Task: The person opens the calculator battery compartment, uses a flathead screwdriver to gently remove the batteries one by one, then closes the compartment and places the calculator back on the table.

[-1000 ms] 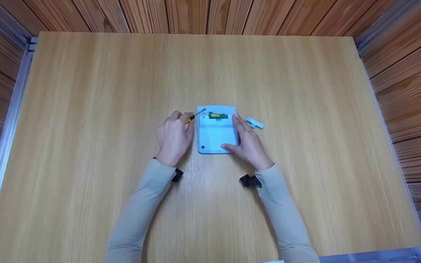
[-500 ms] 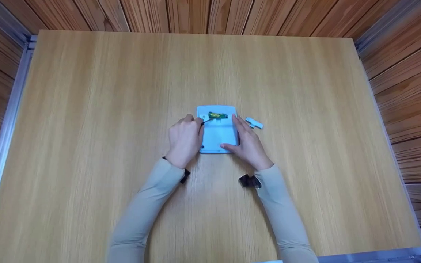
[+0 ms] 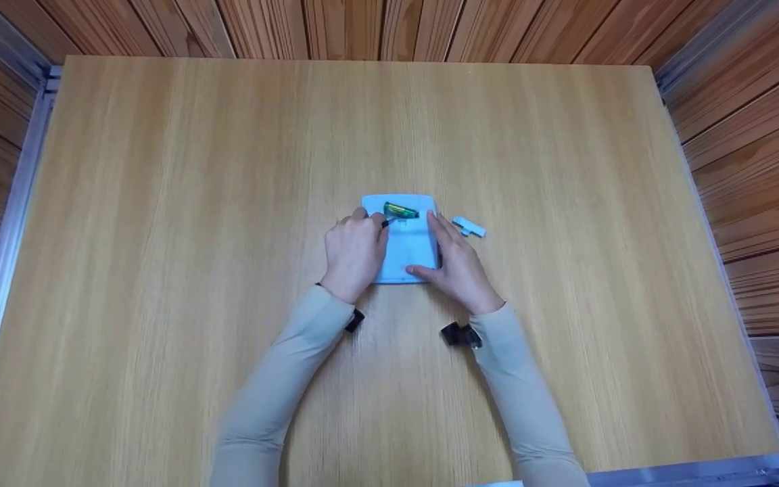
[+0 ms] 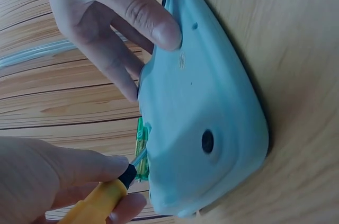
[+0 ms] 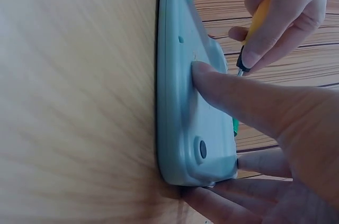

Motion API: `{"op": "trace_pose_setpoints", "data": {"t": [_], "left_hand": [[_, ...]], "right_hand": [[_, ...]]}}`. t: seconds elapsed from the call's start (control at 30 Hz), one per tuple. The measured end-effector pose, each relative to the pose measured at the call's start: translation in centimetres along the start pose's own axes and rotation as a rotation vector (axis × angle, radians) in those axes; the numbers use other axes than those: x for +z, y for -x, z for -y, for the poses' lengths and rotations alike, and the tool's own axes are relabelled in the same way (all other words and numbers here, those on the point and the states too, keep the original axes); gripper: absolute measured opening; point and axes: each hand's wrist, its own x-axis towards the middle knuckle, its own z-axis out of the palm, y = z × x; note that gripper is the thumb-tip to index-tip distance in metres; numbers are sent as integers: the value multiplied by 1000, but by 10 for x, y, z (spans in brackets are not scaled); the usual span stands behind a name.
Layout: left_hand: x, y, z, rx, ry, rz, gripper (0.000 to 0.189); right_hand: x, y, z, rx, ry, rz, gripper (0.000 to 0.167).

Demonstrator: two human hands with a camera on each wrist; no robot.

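Observation:
A light blue calculator [image 3: 411, 249] lies back side up on the table, its battery slot uncovered. A green battery [image 3: 400, 210] sits tilted at that slot, its left end raised. My left hand [image 3: 354, 251] grips the yellow handle of a screwdriver [image 4: 100, 200]; the metal shaft reaches the battery, though the exact contact of the tip is hard to see. With the thumb on the back and the fingers round the far side edge, my right hand [image 3: 460, 267] holds the calculator. Its thumb shows near a small label in the right wrist view.
The small light blue battery cover [image 3: 468, 226] lies on the table just right of the calculator, close to the right fingers. The wooden table [image 3: 193, 169] is bordered by metal rails and plank walls. A pale edge of something [image 3: 498, 483] shows at the bottom.
My left hand has moved right with the screwdriver, bringing its tip from above the calculator's left side to the battery. The battery's left end has risen. The right hand stays in place.

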Motion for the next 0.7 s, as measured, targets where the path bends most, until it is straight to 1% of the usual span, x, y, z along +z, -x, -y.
{"op": "trace_pose_setpoints", "data": {"t": [0.13, 0.37, 0.43, 0.7], "left_hand": [[0, 1, 0, -3, 22, -15, 27], [-1, 5, 2, 17, -14, -62, 26], [-2, 5, 2, 18, -12, -73, 26], [-4, 6, 3, 3, 10, -82, 26]], "right_hand": [[-1, 0, 1, 1, -3, 3, 91], [-1, 0, 1, -18, 3, -6, 92], [-1, 0, 1, -18, 2, -6, 92], [0, 0, 1, -8, 4, -5, 92]]}}
